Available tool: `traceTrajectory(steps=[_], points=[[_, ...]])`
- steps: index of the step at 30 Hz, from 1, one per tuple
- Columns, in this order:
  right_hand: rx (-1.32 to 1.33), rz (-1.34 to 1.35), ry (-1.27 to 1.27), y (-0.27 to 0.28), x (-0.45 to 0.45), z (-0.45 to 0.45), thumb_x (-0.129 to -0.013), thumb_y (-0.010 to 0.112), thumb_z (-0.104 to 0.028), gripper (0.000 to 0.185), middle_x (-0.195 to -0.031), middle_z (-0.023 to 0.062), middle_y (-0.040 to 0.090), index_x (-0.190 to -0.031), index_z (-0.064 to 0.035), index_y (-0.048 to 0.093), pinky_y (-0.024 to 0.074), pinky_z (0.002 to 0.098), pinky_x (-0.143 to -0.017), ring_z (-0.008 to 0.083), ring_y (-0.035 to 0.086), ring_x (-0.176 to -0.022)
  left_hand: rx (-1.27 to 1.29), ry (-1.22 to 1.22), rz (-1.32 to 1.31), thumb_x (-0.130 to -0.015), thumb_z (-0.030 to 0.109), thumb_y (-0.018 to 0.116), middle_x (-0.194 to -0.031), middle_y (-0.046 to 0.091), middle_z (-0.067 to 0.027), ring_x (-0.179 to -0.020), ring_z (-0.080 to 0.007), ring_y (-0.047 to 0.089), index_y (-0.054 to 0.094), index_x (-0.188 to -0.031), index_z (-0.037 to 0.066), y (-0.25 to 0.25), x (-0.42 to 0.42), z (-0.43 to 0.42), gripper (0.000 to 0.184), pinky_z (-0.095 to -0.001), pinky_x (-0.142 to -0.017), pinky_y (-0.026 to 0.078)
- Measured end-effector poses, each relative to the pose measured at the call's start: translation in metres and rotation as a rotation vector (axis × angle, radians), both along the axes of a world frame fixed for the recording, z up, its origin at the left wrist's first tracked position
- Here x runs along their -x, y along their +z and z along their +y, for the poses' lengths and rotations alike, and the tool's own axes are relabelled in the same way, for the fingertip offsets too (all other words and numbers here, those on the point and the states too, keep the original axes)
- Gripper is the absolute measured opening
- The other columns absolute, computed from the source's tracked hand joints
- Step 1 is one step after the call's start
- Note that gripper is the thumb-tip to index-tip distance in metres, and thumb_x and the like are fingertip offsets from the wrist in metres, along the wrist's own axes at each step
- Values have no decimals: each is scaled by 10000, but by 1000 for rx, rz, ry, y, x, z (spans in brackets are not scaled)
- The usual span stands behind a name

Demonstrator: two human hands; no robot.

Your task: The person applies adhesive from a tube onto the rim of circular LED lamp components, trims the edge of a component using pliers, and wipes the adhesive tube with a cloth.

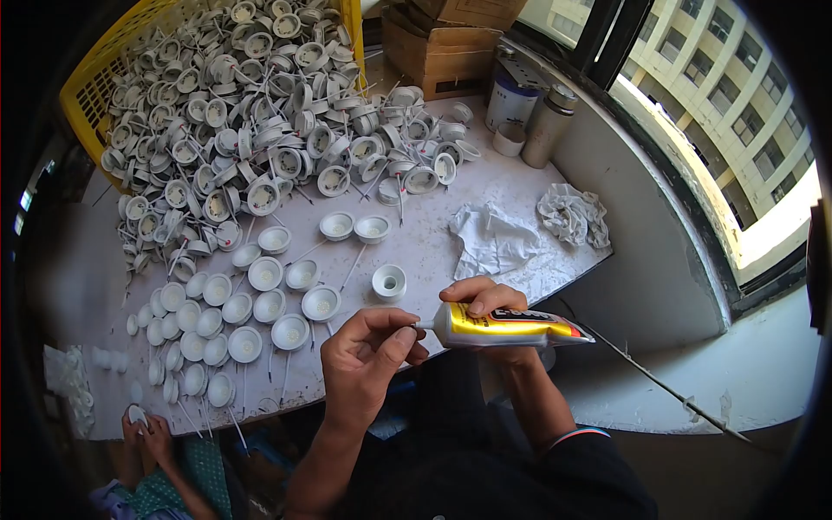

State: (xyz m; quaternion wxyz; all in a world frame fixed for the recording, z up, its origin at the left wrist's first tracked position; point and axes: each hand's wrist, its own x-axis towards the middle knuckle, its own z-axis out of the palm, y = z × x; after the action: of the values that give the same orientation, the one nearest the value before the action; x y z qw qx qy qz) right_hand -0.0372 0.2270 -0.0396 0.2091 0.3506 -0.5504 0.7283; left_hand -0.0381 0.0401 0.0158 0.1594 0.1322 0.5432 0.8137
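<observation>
My right hand [490, 303] is wrapped round a yellow, black and silver glue tube [511, 328], held sideways above the table's front edge. The tube's narrow white nozzle [424, 325] points left. At its tip the thumb and fingers of my left hand [371, 351] are pinched together; whether a cap is between them is hidden. Just beyond my left hand a white round cup [389, 282] with a hole in its middle stands on the table. Left of it, several white lamp housings [290, 331] with thin wires lie in loose rows, their pale round faces upward.
A yellow crate [82, 113] lies tipped at the back left, with a large heap of wired white housings [260, 195] spilling out. Crumpled white cloths [494, 238], a metal flask [550, 126] and cardboard boxes [442, 52] are at the right and back. Another person's hands [149, 435] hold a white piece at lower left.
</observation>
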Motion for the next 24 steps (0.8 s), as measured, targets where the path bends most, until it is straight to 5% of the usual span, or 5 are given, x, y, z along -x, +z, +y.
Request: traceTrajectory(steps=[12, 15, 19, 21, 24], points=[[-121, -106, -173, 7, 0, -10, -799, 564, -389, 378, -992, 227, 559, -897, -25, 579, 453, 306, -754, 260, 567, -882, 417, 244, 505, -746, 11, 580, -726, 601, -61, -652, -101, 593, 566, -834, -6, -9, 16, -12, 91, -229, -590, 466], [-104, -76, -264, 1, -2, -21, -744, 665, -271, 303, -955, 203, 564, -886, -55, 507, 453, 291, -738, 244, 563, -868, 488, 400, 603, -738, -7, 575, -704, 579, -56, -633, -87, 568, 543, -821, -11, -12, 20, -25, 89, -239, -578, 455], [166, -233, 13, 4, -6, -24, -766, 648, -224, 346, -1038, 158, 500, -1011, -93, 441, 490, 247, -722, 171, 535, -856, 215, 448, 112, -832, 85, 466, -622, 495, -34, -517, -77, 469, 494, -747, -2, -23, 24, -88, 125, -212, -486, 394], [327, -396, -202, 1, -5, -31, -711, 696, -282, 444, -1085, 166, 493, -1008, -97, 422, 504, 201, -494, 157, 553, -843, 204, 515, 77, -860, 133, 402, -596, 455, -29, -484, -69, 414, 460, -738, 14, -35, 17, -129, 180, -199, -447, 350], [411, -579, -161, 2, -1, -30, -809, 584, -234, 416, -1166, 141, 477, -1151, -75, 409, 470, 202, -594, 110, 527, -813, 250, 729, -35, -828, 92, 455, -686, 486, -49, -564, -74, 450, 465, -889, 16, -59, -5, -197, 99, -199, -488, 374]])
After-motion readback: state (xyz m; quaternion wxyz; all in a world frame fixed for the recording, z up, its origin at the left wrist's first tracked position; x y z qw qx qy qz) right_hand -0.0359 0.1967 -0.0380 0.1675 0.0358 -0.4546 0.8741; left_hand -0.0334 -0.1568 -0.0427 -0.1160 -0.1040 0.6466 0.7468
